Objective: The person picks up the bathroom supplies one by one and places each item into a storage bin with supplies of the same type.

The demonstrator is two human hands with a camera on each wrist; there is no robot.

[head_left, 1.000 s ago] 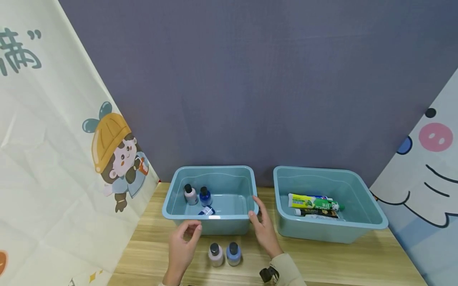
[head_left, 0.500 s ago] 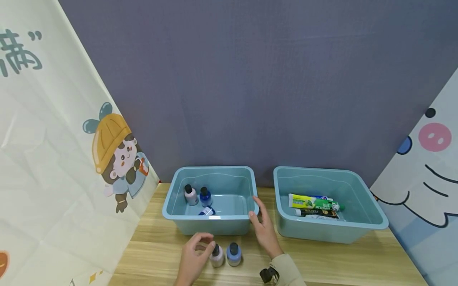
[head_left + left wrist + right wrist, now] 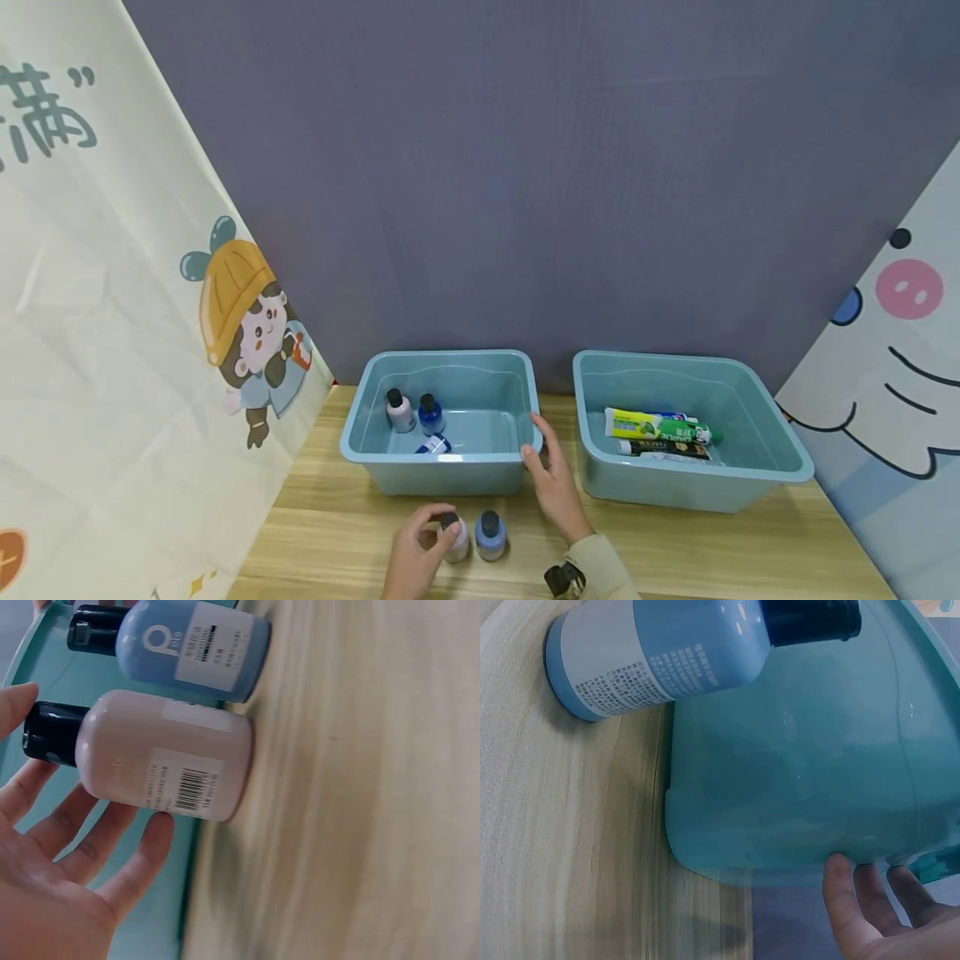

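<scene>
On the table, my left hand (image 3: 417,550) is at a pale pink bottle (image 3: 161,754) with a black cap. Thumb and forefinger pinch the cap from both sides, while the other fingers lie along the bottle's side. Just right of it stands a blue bottle (image 3: 491,536), also upright and black-capped. My right hand (image 3: 557,483) holds the front right corner of the left blue-green bin (image 3: 450,477), thumb at the front and fingers at the right side. Inside that bin are an upright pale bottle (image 3: 400,412), an upright dark blue bottle (image 3: 431,414) and a lying one (image 3: 434,443).
A second blue-green bin (image 3: 675,487) stands to the right, holding several tubes, among them a yellow-green tube (image 3: 656,425) and a black tube (image 3: 663,447). A grey backdrop (image 3: 480,167) rises behind the wooden table (image 3: 705,550). Printed sheets flank both sides.
My left hand has moved from the left bin's front edge down and right to the pink bottle, taking its cap between thumb and forefinger. The right hand has stayed on the bin corner.
</scene>
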